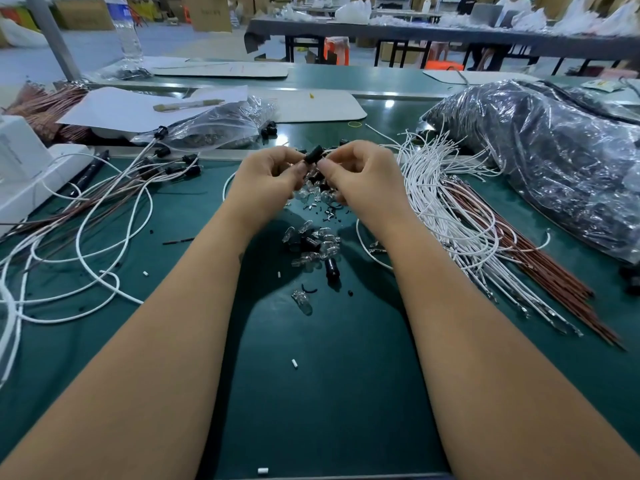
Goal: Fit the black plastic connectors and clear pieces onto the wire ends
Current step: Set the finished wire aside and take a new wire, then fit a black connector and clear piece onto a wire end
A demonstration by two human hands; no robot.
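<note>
Green matting (329,393) covers your bench, with more tables behind. Your left hand (266,180) and right hand (360,174) both pinch one black connector (313,155), held above the mat; its long axis tilts from lower left to upper right. Below lies a loose heap of clear pieces (311,244), too jumbled to count. Two plastic bags hold parts: a small one (221,124) on your left, a large one (554,161) on your right. White wires (446,209) lie bundled beside your right hand.
</note>
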